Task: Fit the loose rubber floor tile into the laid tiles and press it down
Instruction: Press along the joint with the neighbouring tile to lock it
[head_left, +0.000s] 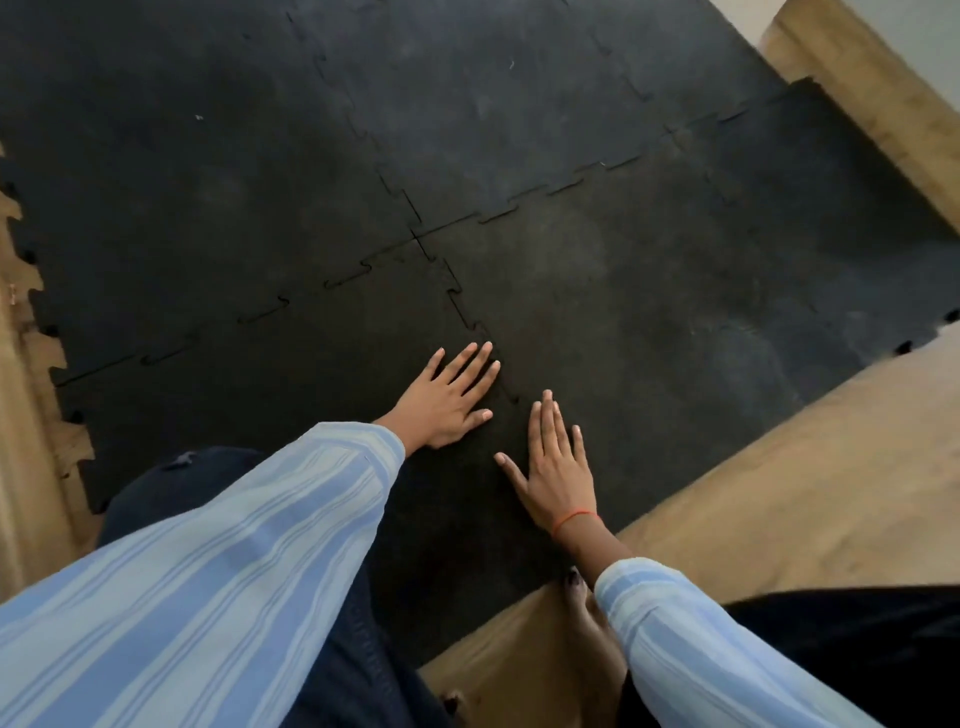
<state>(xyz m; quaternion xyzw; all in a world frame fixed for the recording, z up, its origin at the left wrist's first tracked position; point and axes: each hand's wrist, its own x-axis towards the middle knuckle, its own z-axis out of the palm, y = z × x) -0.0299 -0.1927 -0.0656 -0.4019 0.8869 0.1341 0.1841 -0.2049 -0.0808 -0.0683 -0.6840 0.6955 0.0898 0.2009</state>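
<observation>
Black rubber tiles (467, 130) covered the wooden floor (779, 493), joined by a toothed seam (462, 306). Left of that seam the left hand (447, 400) lay flat, fingers spread and gripping nothing. Right of it the right hand (558, 473) pressed likewise on the nearest tile (649, 312).

Matt black rubber tiles (519, 130), wood floor (779, 493)

I observe an indoor room under floor fitting: black interlocking rubber tiles (519, 130) with jigsaw edges cover part of a bare tan subfloor (779, 493), bounded by a pale wall (924, 31) at upper right.
</observation>
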